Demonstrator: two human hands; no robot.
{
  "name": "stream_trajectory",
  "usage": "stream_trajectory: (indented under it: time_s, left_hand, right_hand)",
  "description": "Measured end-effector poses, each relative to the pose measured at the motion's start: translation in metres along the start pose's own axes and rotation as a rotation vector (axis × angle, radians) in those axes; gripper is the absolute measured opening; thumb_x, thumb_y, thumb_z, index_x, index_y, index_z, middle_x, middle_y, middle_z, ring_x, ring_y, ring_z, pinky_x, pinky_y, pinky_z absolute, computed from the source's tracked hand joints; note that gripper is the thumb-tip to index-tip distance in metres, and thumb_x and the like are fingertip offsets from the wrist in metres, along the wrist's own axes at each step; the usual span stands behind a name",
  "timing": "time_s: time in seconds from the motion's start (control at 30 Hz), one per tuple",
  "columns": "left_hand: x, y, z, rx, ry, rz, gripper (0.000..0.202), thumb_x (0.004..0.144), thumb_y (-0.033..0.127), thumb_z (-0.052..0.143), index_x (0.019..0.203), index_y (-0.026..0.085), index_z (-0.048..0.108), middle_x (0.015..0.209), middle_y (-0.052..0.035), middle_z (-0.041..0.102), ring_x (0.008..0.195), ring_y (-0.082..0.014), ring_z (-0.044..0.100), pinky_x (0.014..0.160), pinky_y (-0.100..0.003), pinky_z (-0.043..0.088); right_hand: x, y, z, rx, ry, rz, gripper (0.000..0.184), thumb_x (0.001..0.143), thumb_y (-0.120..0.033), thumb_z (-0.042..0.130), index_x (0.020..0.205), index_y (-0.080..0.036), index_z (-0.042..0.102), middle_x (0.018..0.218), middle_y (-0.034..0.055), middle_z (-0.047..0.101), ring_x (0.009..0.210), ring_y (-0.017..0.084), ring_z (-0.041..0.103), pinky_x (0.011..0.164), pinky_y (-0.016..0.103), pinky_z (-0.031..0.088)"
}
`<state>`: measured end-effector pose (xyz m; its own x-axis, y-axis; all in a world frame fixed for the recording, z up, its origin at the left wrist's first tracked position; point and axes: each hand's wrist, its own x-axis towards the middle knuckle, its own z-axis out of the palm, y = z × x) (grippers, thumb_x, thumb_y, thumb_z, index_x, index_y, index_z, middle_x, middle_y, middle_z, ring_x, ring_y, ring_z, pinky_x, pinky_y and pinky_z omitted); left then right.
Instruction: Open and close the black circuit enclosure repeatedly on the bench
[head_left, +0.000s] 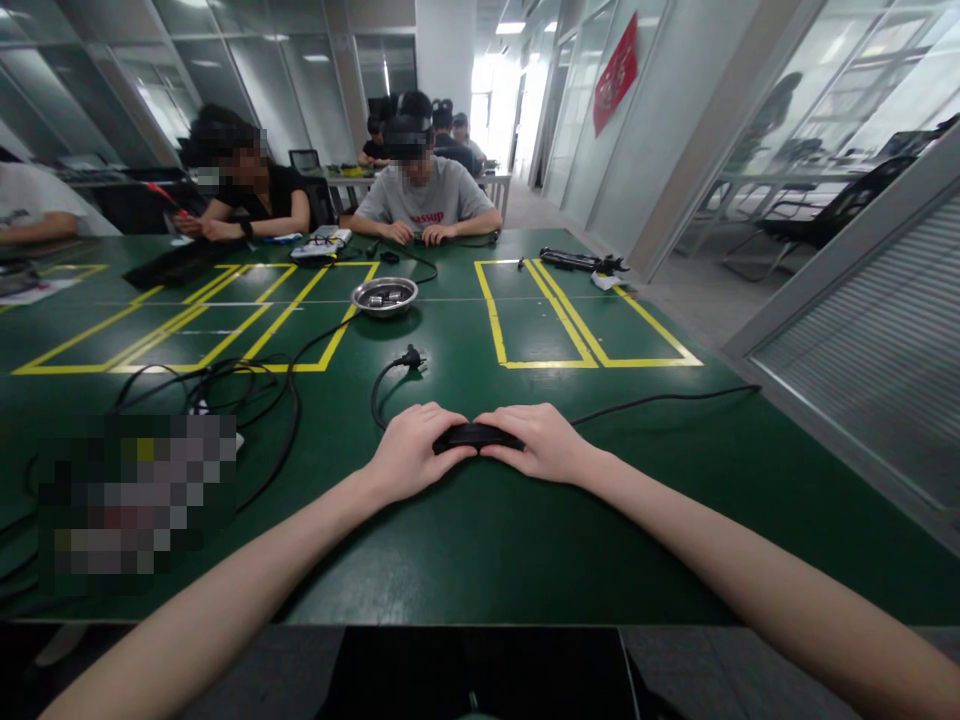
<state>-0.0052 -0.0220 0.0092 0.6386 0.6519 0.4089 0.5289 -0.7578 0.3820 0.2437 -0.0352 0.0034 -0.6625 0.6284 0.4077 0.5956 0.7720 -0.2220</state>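
Observation:
Both hands hold a black oblong section of a power cord (478, 436) low over the green table (465, 560). I cannot tell whether it is bundled cable or a solid block. My left hand (420, 450) grips its left end, thumb below and fingers above. Round the right end, my right hand (536, 440) is closed in the same way, and the fingertips of both hands nearly meet. From beyond my left hand the cord curves up to a black plug (410, 358) with metal prongs. A black cable (667, 401) runs right from behind my right hand towards the table's right edge.
Loose black cables (289, 400) lie at left beside a pixelated object (142, 495). A metal bowl (384, 310) holds small metal parts. Yellow tape (547, 364) marks the table. A folded black tripod-like item (577, 262) lies far right. A person in grey (442, 195) sits opposite; others sit at left.

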Motion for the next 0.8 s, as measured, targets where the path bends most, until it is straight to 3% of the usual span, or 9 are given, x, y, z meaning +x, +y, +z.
stream_trajectory:
  time_s: [0.27, 0.4, 0.5, 0.63, 0.7, 0.8]
  left_hand:
    - [-0.001, 0.001, 0.003, 0.026, 0.057, 0.023, 0.033, 0.094, 0.046, 0.071, 0.111, 0.018, 0.071, 0.096, -0.0078, 0.075, 0.088, -0.0239, 0.069, 0.082, -0.037, 0.053]
    - [-0.001, 0.001, 0.005, -0.004, 0.052, -0.006, 0.029, 0.096, 0.045, 0.069, 0.105, 0.018, 0.073, 0.086, -0.0059, 0.074, 0.081, -0.0220, 0.068, 0.079, -0.035, 0.053]
    - [-0.002, -0.001, 0.007, -0.074, 0.062, -0.040, 0.028, 0.095, 0.043, 0.070, 0.109, 0.019, 0.074, 0.093, -0.0066, 0.076, 0.084, -0.0220, 0.069, 0.083, -0.036, 0.055]
    - [-0.002, -0.003, 0.007, -0.082, 0.167, -0.008, 0.050, 0.094, 0.035, 0.070, 0.142, 0.022, 0.059, 0.129, -0.0121, 0.071, 0.117, -0.0286, 0.065, 0.104, -0.048, 0.052]
    - [-0.002, -0.003, 0.005, -0.049, 0.208, 0.032, 0.057, 0.096, 0.032, 0.067, 0.149, 0.023, 0.052, 0.140, -0.0130, 0.066, 0.129, -0.0306, 0.059, 0.110, -0.052, 0.048]
    - [-0.003, -0.003, 0.002, -0.036, 0.188, 0.080, 0.051, 0.097, 0.029, 0.063, 0.147, 0.023, 0.054, 0.139, -0.0117, 0.067, 0.129, -0.0295, 0.060, 0.111, -0.051, 0.047]
  right_hand:
    - [-0.001, -0.001, -0.001, -0.012, 0.018, 0.010, 0.035, 0.107, -0.042, 0.050, 0.125, -0.017, 0.065, 0.101, 0.0101, 0.076, 0.088, 0.022, 0.074, 0.074, 0.031, 0.053]
    - [0.001, -0.005, -0.005, -0.068, -0.095, -0.063, 0.052, 0.104, -0.051, 0.054, 0.147, -0.022, 0.051, 0.124, 0.0119, 0.070, 0.098, 0.023, 0.072, 0.077, 0.032, 0.056]
    - [0.002, -0.010, -0.004, -0.225, -0.185, -0.102, 0.054, 0.105, -0.048, 0.051, 0.155, -0.029, 0.044, 0.127, 0.0113, 0.065, 0.091, 0.022, 0.071, 0.069, 0.030, 0.055]
    - [0.003, 0.001, -0.003, -0.314, -0.168, 0.060, 0.052, 0.107, -0.043, 0.046, 0.157, -0.029, 0.042, 0.119, 0.0104, 0.066, 0.078, 0.019, 0.069, 0.062, 0.028, 0.052]
    - [0.001, 0.018, -0.009, -0.297, -0.068, 0.196, 0.052, 0.106, -0.041, 0.045, 0.156, -0.027, 0.043, 0.122, 0.0120, 0.067, 0.084, 0.023, 0.071, 0.066, 0.031, 0.055]
    - [-0.009, 0.054, -0.026, -0.260, 0.174, 0.428, 0.052, 0.103, -0.039, 0.047, 0.152, -0.021, 0.047, 0.129, 0.0157, 0.067, 0.101, 0.032, 0.071, 0.080, 0.041, 0.058]
